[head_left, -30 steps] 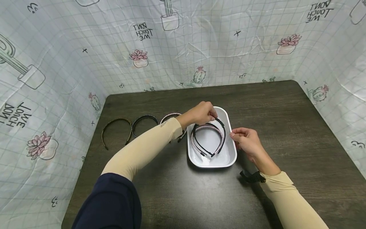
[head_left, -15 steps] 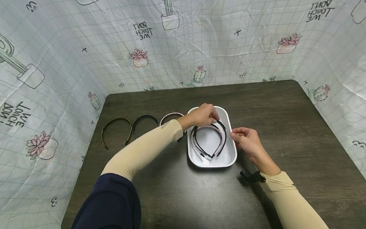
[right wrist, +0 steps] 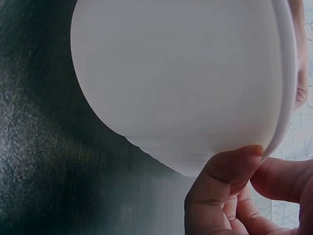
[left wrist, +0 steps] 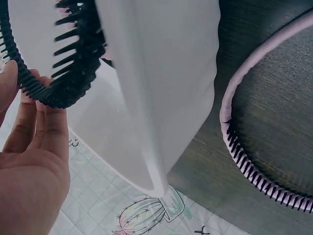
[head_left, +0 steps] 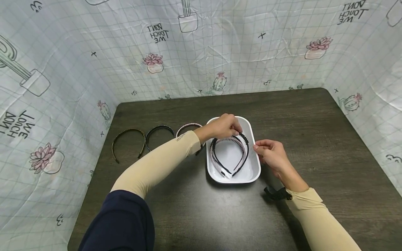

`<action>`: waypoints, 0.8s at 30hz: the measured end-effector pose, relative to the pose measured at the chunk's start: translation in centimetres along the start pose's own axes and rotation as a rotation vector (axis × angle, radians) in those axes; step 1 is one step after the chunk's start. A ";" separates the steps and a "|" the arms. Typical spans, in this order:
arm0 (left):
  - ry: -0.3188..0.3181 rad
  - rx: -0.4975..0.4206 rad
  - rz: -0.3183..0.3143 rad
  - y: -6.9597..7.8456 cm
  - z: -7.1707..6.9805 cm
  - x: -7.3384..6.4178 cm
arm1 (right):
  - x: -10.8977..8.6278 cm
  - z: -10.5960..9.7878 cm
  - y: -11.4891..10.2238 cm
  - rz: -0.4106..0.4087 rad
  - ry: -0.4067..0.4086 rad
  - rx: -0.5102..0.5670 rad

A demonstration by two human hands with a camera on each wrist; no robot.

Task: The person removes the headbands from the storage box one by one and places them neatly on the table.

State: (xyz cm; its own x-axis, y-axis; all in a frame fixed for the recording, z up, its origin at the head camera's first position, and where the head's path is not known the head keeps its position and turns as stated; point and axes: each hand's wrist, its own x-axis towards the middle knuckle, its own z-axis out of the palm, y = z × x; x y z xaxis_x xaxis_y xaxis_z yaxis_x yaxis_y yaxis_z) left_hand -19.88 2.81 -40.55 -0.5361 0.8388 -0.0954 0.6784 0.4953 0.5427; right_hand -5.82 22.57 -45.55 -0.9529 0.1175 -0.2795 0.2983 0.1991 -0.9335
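My left hand pinches the top of a black toothed headband over the white tray. In the left wrist view, thumb and fingertips grip that black headband at its curve, its comb teeth pointing inward. Inside the tray lie a pink headband and another black headband, overlapping the held one in the head view. My right hand holds the tray's right rim; the right wrist view has its thumb and index finger pinching the edge of the tray.
Left of the tray on the dark wooden table lie a brownish-gold headband, a black headband and a pink headband, the last partly hidden by my left arm. A patterned curtain hangs behind and along both sides.
My left hand has moved slightly nearer and to the right with the black headband, whose ends now sit lower in the tray. The right hand stays at the rim.
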 end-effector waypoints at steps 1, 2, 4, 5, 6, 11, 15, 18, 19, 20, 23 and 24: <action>0.003 -0.002 0.001 0.0 0.0 0.0 | 0.0 0.0 0.0 0.001 0.001 -0.001; 0.005 -0.004 0.003 -0.1 0.0 0.0 | 0.0 0.0 0.0 0.001 0.001 -0.003; 0.013 -0.008 0.002 -0.1 -0.1 0.0 | -0.1 0.0 0.0 0.002 0.001 -0.001; 0.016 -0.011 0.000 -0.1 -0.1 -0.1 | -0.1 0.0 0.0 0.002 0.001 -0.001; 0.020 -0.013 -0.002 -0.1 -0.2 -0.1 | -0.1 0.0 0.0 0.003 0.001 -0.001; 0.030 -0.018 -0.008 -0.1 -0.4 -0.3 | 0.0 0.0 0.0 0.001 -0.003 0.002; 0.037 -0.031 -0.012 -0.1 -0.6 -0.5 | 0.1 0.0 0.1 0.005 -0.004 0.006; 0.044 -0.038 -0.012 0.0 -0.8 -0.7 | 0.2 0.0 0.1 0.009 -0.003 0.000; 0.045 -0.034 -0.008 0.0 -0.8 -0.8 | 0.2 0.0 0.1 0.010 -0.002 -0.004; 0.046 -0.030 -0.007 0.0 -0.9 -0.9 | 0.2 0.0 0.1 0.010 -0.001 -0.008; 0.048 -0.019 0.000 0.0 -1.1 -1.2 | 0.2 0.1 0.0 0.012 0.004 -0.022; 0.049 -0.018 0.000 -0.1 -1.1 -1.3 | 0.2 0.1 0.0 0.012 0.006 -0.024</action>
State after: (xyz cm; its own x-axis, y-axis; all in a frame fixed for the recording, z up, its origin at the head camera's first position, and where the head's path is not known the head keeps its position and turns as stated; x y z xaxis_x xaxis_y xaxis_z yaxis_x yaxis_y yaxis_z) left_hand -19.77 1.40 -39.51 -0.5606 0.8263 -0.0546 0.6693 0.4909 0.5577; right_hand -5.99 22.48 -45.59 -0.9490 0.1257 -0.2891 0.3108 0.2208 -0.9245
